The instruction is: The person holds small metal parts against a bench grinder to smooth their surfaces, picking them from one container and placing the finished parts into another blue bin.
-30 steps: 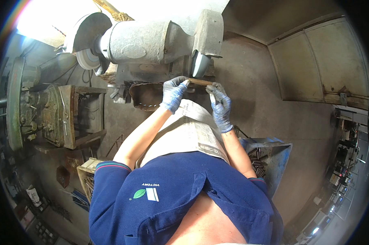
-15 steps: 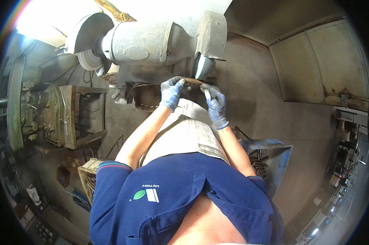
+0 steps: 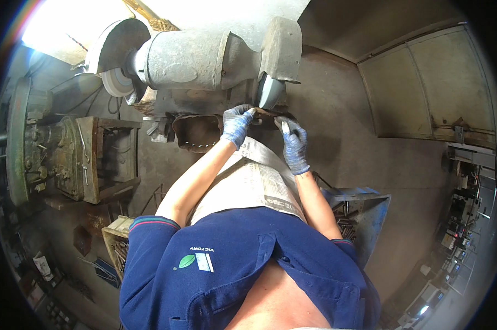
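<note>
Holding metal bar (image 3: 266, 113) crosswise under grinding wheel (image 3: 270, 91), both hands.

The person wore a dark blue short-sleeved polo shirt (image 3: 248, 269) with thin red trim at the sleeve hems and a small green leaf emblem on the chest. Both hands, left (image 3: 236, 124) and right (image 3: 294, 145), were covered by speckled blue-grey knitted work gloves.

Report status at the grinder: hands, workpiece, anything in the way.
Left hand and right hand, both gloved, grip the flat metal piece at its ends. Piece sits at the right grinding wheel. Nothing between piece and wheel.
</note>
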The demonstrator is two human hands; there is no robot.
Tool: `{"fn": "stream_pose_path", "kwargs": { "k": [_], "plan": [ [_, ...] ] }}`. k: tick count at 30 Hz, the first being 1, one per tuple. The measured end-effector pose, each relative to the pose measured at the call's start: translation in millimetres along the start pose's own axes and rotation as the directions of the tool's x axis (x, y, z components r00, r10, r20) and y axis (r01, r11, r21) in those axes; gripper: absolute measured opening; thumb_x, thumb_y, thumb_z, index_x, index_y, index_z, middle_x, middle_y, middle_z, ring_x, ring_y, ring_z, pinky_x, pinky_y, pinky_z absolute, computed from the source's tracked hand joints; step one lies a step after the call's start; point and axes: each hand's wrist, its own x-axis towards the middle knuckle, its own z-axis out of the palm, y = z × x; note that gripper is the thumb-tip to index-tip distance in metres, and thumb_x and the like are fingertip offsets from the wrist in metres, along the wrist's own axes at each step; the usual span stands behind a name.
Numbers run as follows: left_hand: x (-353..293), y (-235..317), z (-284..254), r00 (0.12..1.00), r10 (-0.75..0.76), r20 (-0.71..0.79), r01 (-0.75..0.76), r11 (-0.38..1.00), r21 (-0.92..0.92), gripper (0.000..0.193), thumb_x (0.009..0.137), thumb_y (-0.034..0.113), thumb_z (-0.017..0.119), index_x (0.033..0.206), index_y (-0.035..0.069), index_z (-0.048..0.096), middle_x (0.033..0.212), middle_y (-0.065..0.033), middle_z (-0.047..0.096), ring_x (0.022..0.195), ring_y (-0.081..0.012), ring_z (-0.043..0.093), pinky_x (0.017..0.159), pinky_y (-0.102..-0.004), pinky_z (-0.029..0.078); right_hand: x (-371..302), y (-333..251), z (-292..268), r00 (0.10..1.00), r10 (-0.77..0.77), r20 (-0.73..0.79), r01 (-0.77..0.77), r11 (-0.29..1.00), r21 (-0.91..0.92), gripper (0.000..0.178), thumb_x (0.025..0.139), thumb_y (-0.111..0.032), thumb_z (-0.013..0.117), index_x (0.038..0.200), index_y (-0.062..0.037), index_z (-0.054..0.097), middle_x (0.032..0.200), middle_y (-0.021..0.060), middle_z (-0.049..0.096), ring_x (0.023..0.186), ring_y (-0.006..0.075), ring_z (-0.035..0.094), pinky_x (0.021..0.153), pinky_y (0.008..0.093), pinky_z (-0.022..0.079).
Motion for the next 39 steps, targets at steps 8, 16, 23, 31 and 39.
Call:
{"fn": "stream_pose_path", "kwargs": {
  "k": [8,16,23,31,39],
  "plan": [
    [-2.1,22.1,-26.1,0.999,-0.019,-0.038,0.019,1.0,0.023,0.007,0.088,0.005,0.056,0.085,0.0,0.061,0.07,-0.0092,0.064,0.058,-0.0161,0.062,0.049,-0.0294,0.053,5.2,2.2,40.1,0.999,0.049,-0.023,-0.044,0.981,0.191,0.014,0.085,-0.004,0.06,0.097,-0.003,0.069,0.097,0.0072,0.068,0.089,0.013,0.062,0.082,0.0261,0.048],
    [-18.9,26.4,-46.4,0.997,0.076,0.027,-0.077,0.996,0.046,0.011,0.086,0.005,0.06,0.092,-0.003,0.064,0.079,-0.0056,0.065,0.067,-0.0103,0.061,0.063,-0.0219,0.05,-6.8,-11.2,44.2,0.987,-0.153,0.05,0.146,0.982,0.12,0.021,0.085,-0.006,0.062,0.105,-0.0024,0.066,0.104,0.0106,0.065,0.104,0.0173,0.058,0.087,0.0281,0.048],
    [-83.8,55.6,-46.3,0.961,0.094,0.26,-0.084,0.995,-0.048,0.018,0.086,0.008,0.062,0.1,-0.002,0.059,0.088,-0.0115,0.065,0.076,-0.0181,0.066,0.068,-0.0278,0.055,-44.5,-97.1,23.3,0.807,-0.508,0.3,0.588,0.739,-0.33,0.039,0.077,-0.021,0.071,0.11,-0.0012,0.062,0.114,0.0184,0.058,0.106,0.0331,0.058,0.091,0.0377,0.047],
    [-100.4,80.1,-36.6,0.937,0.066,0.344,-0.031,0.994,-0.105,0.02,0.085,0.011,0.063,0.099,-0.003,0.059,0.088,-0.0113,0.065,0.076,-0.0177,0.066,0.071,-0.0286,0.055,-51.0,-114.9,21.7,0.807,-0.519,0.281,0.584,0.771,-0.253,0.05,0.077,-0.04,0.069,0.106,0.0004,0.065,0.112,0.0181,0.059,0.108,0.03,0.056,0.095,0.0394,0.042],
    [-101.7,83.0,-34.0,0.937,0.109,0.331,-0.093,0.994,-0.062,0.018,0.085,0.01,0.063,0.098,-0.003,0.059,0.086,-0.0099,0.064,0.075,-0.0171,0.066,0.071,-0.0303,0.055,-50.8,-113.8,21.0,0.768,-0.557,0.315,0.635,0.724,-0.27,0.051,0.077,-0.041,0.069,0.107,-0.0003,0.065,0.112,0.0164,0.058,0.108,0.0308,0.057,0.094,0.0397,0.044]
  ]
}}
